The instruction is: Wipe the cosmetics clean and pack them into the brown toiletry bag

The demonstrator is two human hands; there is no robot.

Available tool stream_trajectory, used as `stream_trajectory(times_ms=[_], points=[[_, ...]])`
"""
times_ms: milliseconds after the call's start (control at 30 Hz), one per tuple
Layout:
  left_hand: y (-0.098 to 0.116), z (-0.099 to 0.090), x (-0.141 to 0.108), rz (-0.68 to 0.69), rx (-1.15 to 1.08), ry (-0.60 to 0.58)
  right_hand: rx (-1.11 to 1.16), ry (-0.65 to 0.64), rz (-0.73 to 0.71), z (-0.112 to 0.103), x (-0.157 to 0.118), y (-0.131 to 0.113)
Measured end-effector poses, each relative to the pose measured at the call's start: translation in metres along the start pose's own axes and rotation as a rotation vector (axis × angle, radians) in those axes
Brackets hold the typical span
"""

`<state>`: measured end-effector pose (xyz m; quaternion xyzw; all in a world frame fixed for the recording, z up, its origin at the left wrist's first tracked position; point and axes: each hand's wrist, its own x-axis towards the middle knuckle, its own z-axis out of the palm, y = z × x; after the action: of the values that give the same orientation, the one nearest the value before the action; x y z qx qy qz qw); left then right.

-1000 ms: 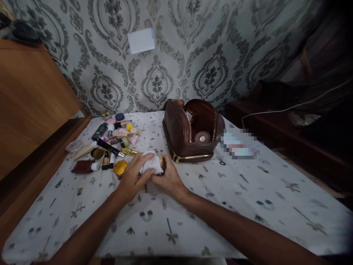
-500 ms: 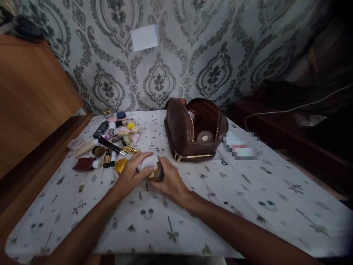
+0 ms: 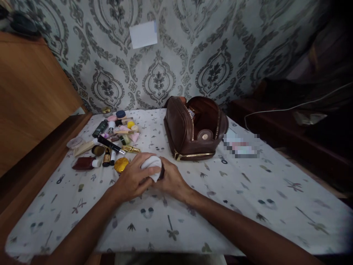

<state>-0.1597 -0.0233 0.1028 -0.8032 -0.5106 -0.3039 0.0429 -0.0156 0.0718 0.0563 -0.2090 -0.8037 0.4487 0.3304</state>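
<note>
Relative to half a second ago, the cloth is lying farther over the jar: the jar's gold rim is no longer showing, and only a dark strip of its side is remaining visible. The left hand is sitting in a changed pose, its thumb now reaching across the cloth.

Risk 1: slipping. The cloth is separating the left fingers from the jar, so the right hand is probably providing most of the secure hold. If that hold were loosening while the left hand was pushing or twisting, the jar could be turning out and dropping onto the worktop.

Risk 2: knocking. The left hand is working just beside the gold disc and near the gold tube; a wide elbow or wrist swing could be sending either one rolling.

Position: the jar is resting between the two hands, in front of the open bag and apart from it. The left fingers are curving over the far side of the cloth, the thumb lying across its near side, together pinching it against the jar. The right fingers are wrapping the jar's right side; their tips are staying hidden, so their exact contact cannot be told.
</note>
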Motion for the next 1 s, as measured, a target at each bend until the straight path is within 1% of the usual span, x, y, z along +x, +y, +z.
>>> stream_trajectory(times_ms=[67,167,233,333,433,500,600,667,733,833,900,1000], points=[[-0.001,0.001,-0.001,-0.052,0.007,0.006,-0.023,0.006,0.010,-0.001,0.001,0.001],[-0.001,0.003,-0.001,-0.261,-0.028,0.003,-0.102,0.029,-0.046,-0.001,0.002,0.002],[0.000,0.003,0.002,-0.394,-0.093,-0.010,-0.125,0.045,-0.089,-0.001,0.002,0.003],[0.002,0.002,0.006,-0.536,-0.168,-0.007,-0.170,0.090,-0.115,-0.003,0.001,0.001],[0.003,0.005,0.007,-0.689,-0.240,-0.041,-0.285,0.130,-0.087,-0.006,0.000,-0.003],[0.003,0.008,0.005,-0.800,-0.376,-0.084,-0.398,0.132,-0.039,-0.009,0.000,-0.006],[0.001,0.013,0.003,-0.907,-0.554,-0.094,-0.538,0.105,0.024,-0.011,0.000,-0.010],[0.002,0.014,0.004,-0.918,-0.538,-0.075,-0.590,0.088,0.043,-0.012,0.001,-0.012],[0.004,0.013,0.005,-0.887,-0.441,-0.034,-0.616,0.072,0.061,-0.013,0.002,-0.014],[0.008,0.010,0.006,-0.795,-0.294,0.020,-0.627,0.031,0.118,-0.016,0.004,-0.017],[0.010,0.011,0.005,-0.734,-0.224,0.023,-0.633,0.002,0.152,-0.018,0.006,-0.019],[0.012,0.015,0.003,-0.607,-0.100,0.061,-0.663,-0.004,0.162,-0.020,0.007,-0.021]])
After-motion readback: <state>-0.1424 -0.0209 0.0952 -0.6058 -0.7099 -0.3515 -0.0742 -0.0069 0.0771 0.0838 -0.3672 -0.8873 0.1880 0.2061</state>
